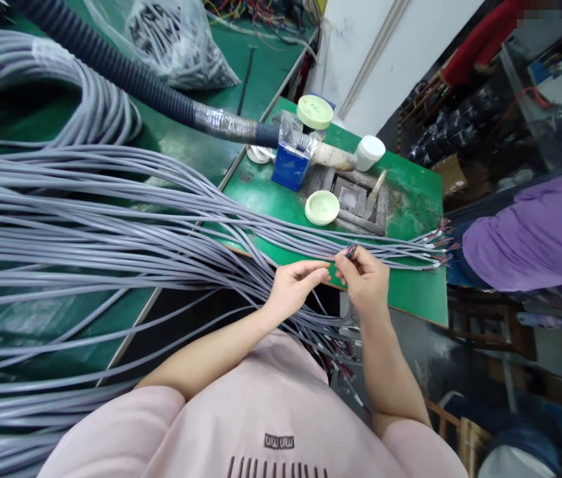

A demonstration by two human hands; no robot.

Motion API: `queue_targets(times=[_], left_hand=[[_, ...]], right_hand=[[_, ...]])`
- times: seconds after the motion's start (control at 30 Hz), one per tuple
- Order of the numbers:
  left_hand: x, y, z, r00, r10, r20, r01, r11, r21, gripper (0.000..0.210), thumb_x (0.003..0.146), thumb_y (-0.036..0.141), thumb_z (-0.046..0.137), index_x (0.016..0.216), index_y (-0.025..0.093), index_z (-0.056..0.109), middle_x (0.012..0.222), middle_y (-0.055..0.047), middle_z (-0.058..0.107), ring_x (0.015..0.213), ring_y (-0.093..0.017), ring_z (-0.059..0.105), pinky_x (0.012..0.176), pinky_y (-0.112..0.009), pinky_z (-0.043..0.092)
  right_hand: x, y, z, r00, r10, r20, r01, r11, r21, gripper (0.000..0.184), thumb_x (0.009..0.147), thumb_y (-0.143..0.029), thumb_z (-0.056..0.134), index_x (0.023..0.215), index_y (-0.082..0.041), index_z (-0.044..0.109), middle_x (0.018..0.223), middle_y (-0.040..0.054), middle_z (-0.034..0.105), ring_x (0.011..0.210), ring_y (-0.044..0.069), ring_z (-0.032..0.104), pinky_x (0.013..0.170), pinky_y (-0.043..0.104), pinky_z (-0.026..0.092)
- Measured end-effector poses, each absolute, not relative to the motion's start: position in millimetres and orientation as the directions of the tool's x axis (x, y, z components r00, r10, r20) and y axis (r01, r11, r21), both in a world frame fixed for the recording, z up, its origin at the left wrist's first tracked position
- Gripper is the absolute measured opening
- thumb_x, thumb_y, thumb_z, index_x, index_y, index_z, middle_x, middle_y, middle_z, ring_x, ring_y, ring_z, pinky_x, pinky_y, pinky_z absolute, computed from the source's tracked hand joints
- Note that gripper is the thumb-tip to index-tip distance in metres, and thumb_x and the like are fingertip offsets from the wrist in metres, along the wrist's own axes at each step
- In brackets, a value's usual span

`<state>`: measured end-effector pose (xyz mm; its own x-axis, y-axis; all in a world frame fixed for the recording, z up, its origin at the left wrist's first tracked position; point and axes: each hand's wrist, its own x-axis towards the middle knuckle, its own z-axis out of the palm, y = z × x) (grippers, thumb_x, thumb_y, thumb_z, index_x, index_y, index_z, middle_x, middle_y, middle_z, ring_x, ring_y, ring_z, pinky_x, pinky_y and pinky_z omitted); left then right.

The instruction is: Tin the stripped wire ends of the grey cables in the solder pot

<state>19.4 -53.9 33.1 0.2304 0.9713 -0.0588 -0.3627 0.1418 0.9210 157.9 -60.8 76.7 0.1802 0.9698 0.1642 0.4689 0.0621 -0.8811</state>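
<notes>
A dark corrugated hose (136, 83) slanted down from the upper left, wrapped near its end in shiny tape, to a beige nozzle (335, 158) at a grimy square metal pot (353, 198) on a green worktop (413, 292). A blue box (289, 167) stood just beside the nozzle. Around them sat a white lidded jar (371, 150), a shallow pale-green dish (321, 208) and a round pale-green lid (315, 111). At the upper left lay a filled clear plastic bag (181, 50). Behind the worktop rose a white panel (361, 46). To the right was a person in a purple top (535, 232); farther back, a red sleeve (480, 46) showed near a cardboard box (450, 175).
</notes>
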Motion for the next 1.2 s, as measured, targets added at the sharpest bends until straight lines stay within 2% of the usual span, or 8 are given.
queue_targets(times=[0.13,0.2,0.37,0.47,0.73,0.93,1.07,1.2], left_hand=[[-2,-32,32,0.188,0.952,0.24,-0.025,-0.24,0.97,0.016,0.077,0.036,0.07,0.08,0.022,0.077,0.071,-0.004,0.072,0.065,-0.015,0.058,0.065,-0.029,0.046],[-14,-18,27,0.176,0.916,0.361,0.137,-0.386,0.912,0.015,0.081,0.033,0.066,0.083,0.023,0.076,0.072,-0.004,0.072,0.067,-0.016,0.058,0.069,-0.03,0.045],[-29,4,4,0.226,0.856,0.466,0.405,-0.517,0.754,0.02,0.088,0.032,0.057,0.086,0.02,0.073,0.077,-0.006,0.072,0.07,-0.017,0.059,0.069,-0.03,0.041],[-30,5,-7,0.319,0.782,0.536,0.497,-0.619,0.607,0.02,0.088,0.033,0.056,0.088,0.022,0.072,0.073,-0.004,0.071,0.067,-0.016,0.058,0.064,-0.031,0.035],[-29,2,-18,0.318,0.734,0.6,0.53,-0.663,0.53,0.018,0.088,0.031,0.055,0.091,0.023,0.071,0.068,-0.003,0.068,0.064,-0.015,0.056,0.062,-0.032,0.03],[-29,2,-20,0.305,0.727,0.615,0.505,-0.671,0.543,0.016,0.087,0.03,0.057,0.092,0.022,0.07,0.066,-0.002,0.067,0.063,-0.015,0.055,0.062,-0.032,0.029],[-29,2,-19,0.297,0.749,0.593,0.483,-0.653,0.583,0.016,0.087,0.031,0.057,0.09,0.023,0.071,0.066,-0.002,0.066,0.063,-0.015,0.053,0.061,-0.032,0.027],[-30,2,-19,0.285,0.749,0.598,0.461,-0.654,0.599,0.015,0.086,0.03,0.058,0.091,0.023,0.071,0.067,-0.003,0.067,0.064,-0.015,0.054,0.061,-0.032,0.027]], right_hand=[[178,-23,96,0.088,0.988,0.129,0.599,0.051,-0.799,0.018,0.08,-0.032,0.06,0.068,-0.018,0.059,0.052,-0.0039,0.053,0.047,0.01,0.045,0.047,0.023,0.035],[185,0,106,0.032,0.994,0.106,0.686,0.055,-0.725,0.019,0.078,-0.029,0.06,0.063,-0.018,0.057,0.049,-0.0041,0.05,0.047,0.01,0.044,0.048,0.024,0.032],[189,57,118,-0.095,0.995,0.034,0.879,0.1,-0.466,0.03,0.073,-0.026,0.059,0.049,-0.019,0.042,0.047,-0.0038,0.042,0.053,0.011,0.042,0.053,0.026,0.027],[185,82,115,-0.137,0.989,-0.053,0.942,0.114,-0.317,0.028,0.072,-0.024,0.06,0.049,-0.018,0.045,0.049,-0.0033,0.043,0.055,0.011,0.041,0.055,0.027,0.026],[175,108,100,-0.172,0.964,-0.201,0.983,0.153,-0.106,0.029,0.072,-0.018,0.064,0.047,-0.018,0.05,0.049,-0.0022,0.044,0.054,0.012,0.042,0.054,0.027,0.023],[169,108,97,-0.16,0.964,-0.212,0.986,0.167,0.016,0.025,0.074,-0.018,0.063,0.05,-0.018,0.054,0.055,0.0035,0.057,0.061,0.016,0.051,0.055,0.028,0.024],[170,107,103,-0.182,0.962,-0.202,0.982,0.188,0.01,0.026,0.073,-0.017,0.061,0.05,-0.018,0.05,0.054,0.0023,0.052,0.058,0.015,0.047,0.054,0.029,0.023],[191,106,119,-0.171,0.974,-0.146,0.983,0.157,-0.099,0.032,0.074,-0.022,0.061,0.048,-0.018,0.043,0.049,-0.001,0.044,0.054,0.012,0.042,0.054,0.029,0.024]])
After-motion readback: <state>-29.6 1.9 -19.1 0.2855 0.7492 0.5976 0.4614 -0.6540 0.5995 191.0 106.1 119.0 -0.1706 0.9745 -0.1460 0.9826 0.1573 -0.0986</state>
